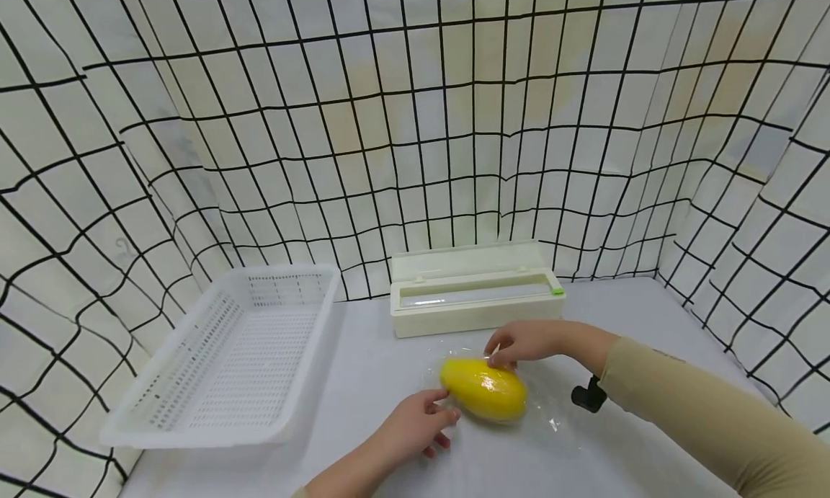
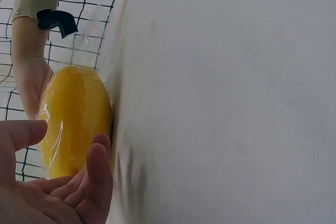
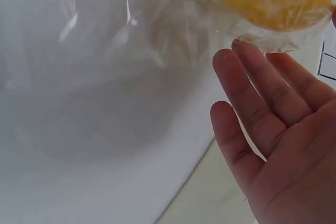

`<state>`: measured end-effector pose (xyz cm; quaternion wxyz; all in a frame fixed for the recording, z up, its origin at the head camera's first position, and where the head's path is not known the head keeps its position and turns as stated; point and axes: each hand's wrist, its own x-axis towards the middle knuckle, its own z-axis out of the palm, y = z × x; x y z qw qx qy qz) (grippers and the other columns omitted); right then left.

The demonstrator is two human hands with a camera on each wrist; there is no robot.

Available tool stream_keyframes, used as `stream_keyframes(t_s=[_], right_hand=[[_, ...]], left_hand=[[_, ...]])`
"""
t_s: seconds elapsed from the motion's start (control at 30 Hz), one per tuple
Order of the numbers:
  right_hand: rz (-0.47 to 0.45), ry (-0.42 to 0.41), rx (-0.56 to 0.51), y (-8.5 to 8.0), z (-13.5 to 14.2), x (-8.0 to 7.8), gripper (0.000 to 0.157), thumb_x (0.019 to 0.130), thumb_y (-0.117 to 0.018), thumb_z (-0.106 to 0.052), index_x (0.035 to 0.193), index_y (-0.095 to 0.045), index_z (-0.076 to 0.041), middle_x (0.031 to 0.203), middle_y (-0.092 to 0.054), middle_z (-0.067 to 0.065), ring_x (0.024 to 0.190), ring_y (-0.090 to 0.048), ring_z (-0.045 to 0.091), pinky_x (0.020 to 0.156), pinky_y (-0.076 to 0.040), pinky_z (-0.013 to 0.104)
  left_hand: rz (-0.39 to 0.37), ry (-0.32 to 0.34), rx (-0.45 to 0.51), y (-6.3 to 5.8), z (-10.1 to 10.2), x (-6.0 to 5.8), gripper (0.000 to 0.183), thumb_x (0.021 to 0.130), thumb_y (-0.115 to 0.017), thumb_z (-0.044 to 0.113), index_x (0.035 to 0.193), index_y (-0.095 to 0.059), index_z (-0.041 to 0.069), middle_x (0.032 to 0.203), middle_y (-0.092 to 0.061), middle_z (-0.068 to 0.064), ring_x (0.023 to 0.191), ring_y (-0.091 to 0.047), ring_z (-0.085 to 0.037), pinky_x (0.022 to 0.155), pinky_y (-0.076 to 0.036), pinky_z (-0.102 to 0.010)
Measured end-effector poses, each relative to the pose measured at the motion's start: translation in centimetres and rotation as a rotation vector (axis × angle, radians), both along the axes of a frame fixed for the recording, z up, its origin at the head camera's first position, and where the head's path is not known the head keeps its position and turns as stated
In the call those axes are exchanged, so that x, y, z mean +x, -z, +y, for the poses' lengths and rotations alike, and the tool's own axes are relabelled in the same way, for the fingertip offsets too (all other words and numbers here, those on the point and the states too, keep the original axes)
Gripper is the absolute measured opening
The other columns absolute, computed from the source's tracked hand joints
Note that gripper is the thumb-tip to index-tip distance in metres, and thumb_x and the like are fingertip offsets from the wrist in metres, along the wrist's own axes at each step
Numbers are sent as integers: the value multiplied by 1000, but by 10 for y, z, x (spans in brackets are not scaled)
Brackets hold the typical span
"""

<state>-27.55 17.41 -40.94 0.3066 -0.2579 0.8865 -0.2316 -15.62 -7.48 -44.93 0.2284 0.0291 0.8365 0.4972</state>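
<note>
A smooth yellow oval fruit [image 1: 485,390] lies on the white tabletop with clear plastic film [image 1: 547,411] around and under it. My left hand [image 1: 415,424] is at the fruit's near left end, fingers loosely bent and thumb apart from them, as the left wrist view shows. At the far side, my right hand [image 1: 528,341] touches the film and fruit from above. In the right wrist view its fingers [image 3: 252,98] are mostly straight at the film's edge, and most of the thumb is out of frame. Neither hand grips the fruit.
Behind the fruit stands a cream film dispenser box [image 1: 480,318] with its lid [image 1: 467,260] raised and a roll inside. A white perforated basket [image 1: 305,383] sits at the left. White cloth walls with a black grid [image 1: 447,123] enclose the table's back and sides.
</note>
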Motion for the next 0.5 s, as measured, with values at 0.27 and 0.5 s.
stream_keyframes(t_s=[0.27,0.5], right_hand=[[-65,124,-143,20,6,10,48,93,-64,-43,131,-59,-15,92,-68,-2,83,-62,18,80,-53,37],[-59,212,-264,31,6,19,50,95,-61,-41,134,-56,-10,90,-66,2,81,-61,21,73,-54,34]], left_hand=[[71,-58,69,6,8,-22,66,91,-70,34,145,-46,5,118,-64,-8,78,-64,-18,66,-57,-33],[107,-62,128,10,12,-35,65,92,-70,33,147,-46,7,125,-60,-11,83,-66,-18,72,-58,-35]])
